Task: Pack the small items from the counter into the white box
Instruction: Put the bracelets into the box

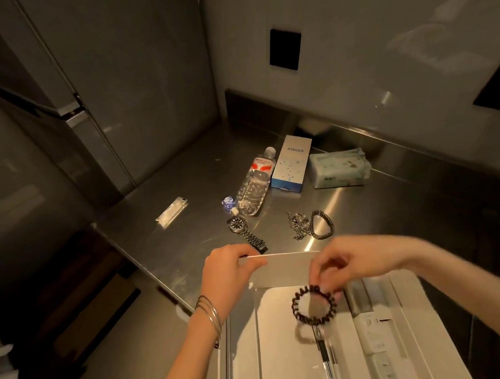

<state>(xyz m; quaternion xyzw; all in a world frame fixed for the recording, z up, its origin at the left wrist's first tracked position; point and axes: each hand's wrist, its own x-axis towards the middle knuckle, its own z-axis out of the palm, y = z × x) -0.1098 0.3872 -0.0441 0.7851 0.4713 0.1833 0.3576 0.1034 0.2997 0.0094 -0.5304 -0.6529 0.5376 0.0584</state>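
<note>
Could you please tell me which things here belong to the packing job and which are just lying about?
Job: white box, bead bracelet in right hand, left hand on box, watch, jewellery pile, pen.
Probably lying about: water bottle, Anker box, tissue pack.

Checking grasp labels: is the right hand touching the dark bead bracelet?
Touching. The head view shows the right hand's fingertips pinching the top of the bead bracelet over the white box.
</note>
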